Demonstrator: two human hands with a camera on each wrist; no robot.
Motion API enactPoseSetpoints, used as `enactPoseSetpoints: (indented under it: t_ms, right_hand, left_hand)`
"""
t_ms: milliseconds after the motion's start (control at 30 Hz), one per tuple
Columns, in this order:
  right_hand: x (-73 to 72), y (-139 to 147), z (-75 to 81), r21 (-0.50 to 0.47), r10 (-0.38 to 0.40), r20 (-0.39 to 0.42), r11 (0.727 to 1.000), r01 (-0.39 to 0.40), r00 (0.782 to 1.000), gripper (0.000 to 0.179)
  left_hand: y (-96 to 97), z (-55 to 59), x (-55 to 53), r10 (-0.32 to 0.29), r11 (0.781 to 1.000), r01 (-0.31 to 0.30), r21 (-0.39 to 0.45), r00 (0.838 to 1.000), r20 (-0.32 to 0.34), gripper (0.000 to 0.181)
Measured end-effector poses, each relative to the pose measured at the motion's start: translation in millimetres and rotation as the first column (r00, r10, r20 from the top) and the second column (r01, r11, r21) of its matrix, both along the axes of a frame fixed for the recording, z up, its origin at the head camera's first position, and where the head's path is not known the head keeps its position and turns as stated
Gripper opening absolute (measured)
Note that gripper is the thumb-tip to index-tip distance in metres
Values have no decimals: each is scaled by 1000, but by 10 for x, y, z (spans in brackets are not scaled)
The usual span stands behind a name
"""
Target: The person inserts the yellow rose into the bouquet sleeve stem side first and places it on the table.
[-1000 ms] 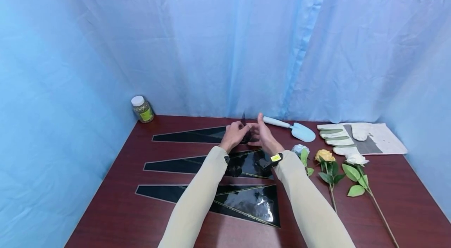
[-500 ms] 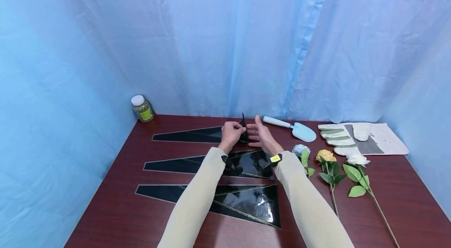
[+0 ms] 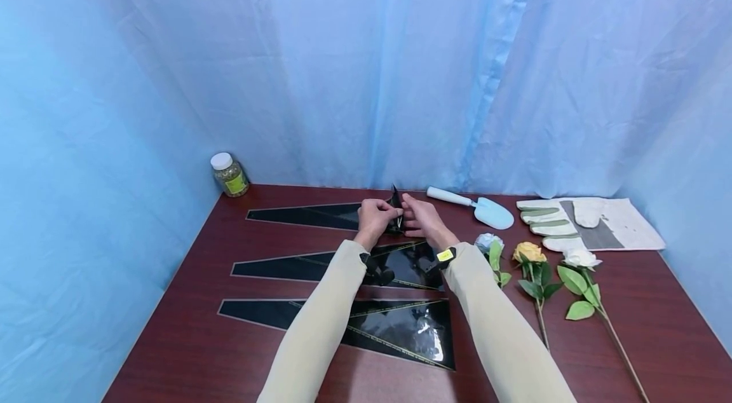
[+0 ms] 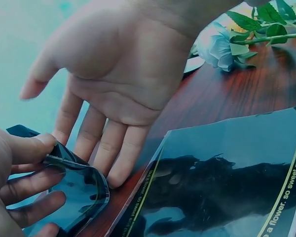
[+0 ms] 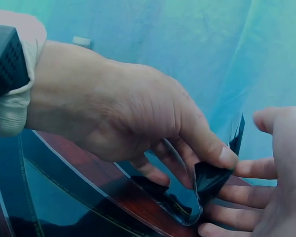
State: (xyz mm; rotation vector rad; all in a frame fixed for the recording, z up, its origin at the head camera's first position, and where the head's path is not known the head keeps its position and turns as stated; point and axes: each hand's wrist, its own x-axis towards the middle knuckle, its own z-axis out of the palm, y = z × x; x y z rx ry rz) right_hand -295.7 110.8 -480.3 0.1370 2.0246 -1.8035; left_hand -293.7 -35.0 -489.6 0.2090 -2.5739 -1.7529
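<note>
A tapered black-and-clear flower sleeve (image 3: 311,215) lies farthest back of the sleeves on the table. At its wide right end, the thumb and fingers of my left hand (image 3: 374,220) pinch the film edge, which is lifted and curls up. My right hand (image 3: 424,222) stands just right of that raised edge, palm facing it. In the left wrist view the right hand's fingers (image 4: 106,140) are extended, with their tips against the back of the bent film (image 4: 81,185). The right wrist view shows the folded corner (image 5: 212,182) under my left thumb.
Two more flower sleeves, a middle one (image 3: 280,268) and a near one (image 3: 400,330), lie flat below. To the right are a light-blue trowel (image 3: 493,213), work gloves (image 3: 549,225), and blue, yellow (image 3: 528,253) and white roses (image 3: 579,258). A lidded jar (image 3: 231,177) stands back left.
My left hand has shifted slightly left, bringing the pinched film edge with it. My right hand has separated from the left, and its thumb has tipped down toward the raised edge.
</note>
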Motion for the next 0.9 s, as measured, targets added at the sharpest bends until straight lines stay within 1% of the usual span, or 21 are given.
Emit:
enactPoseSetpoints:
  t_ms: [100,200,300,433,533,633,667,833,900]
  right_hand:
    - [-19,-20,21,72,12,-21,997,-11,1000,70]
    - [-30,-52,40,157,16,-59,988,-6,998,68]
    - [-33,-89,50,223,0,-92,975,21,996,60]
    - [-39,-113,56,263,-34,-110,963,62,993,49]
    - [-49,-100,60,254,-62,-100,963,85,993,46]
    - [-66,-67,50,218,-80,-70,971,94,994,49]
    - [-72,-51,44,203,-83,-58,975,93,995,50]
    - [-84,19,13,143,-89,-26,985,92,996,54]
    - [-81,33,6,134,-100,-30,986,103,995,53]
  left_hand:
    - [4,2,0,-3,1000,3,-9,1000,-1,21]
    - [12,-2,4,-8,1000,8,-24,1000,-7,24]
    - [19,3,15,-5,1000,5,-29,1000,-12,26]
    - [23,15,30,-2,1000,2,-18,1000,-11,25]
    - [24,7,33,-2,1000,2,4,1000,-8,23]
    - [27,-9,32,1,999,-1,36,1000,-12,20]
    - [25,-16,29,2,998,-1,58,1000,-8,20]
    - [-7,-25,32,6,990,-5,140,1000,-9,24]
    - [-19,-22,35,13,989,-11,149,1000,-8,26]
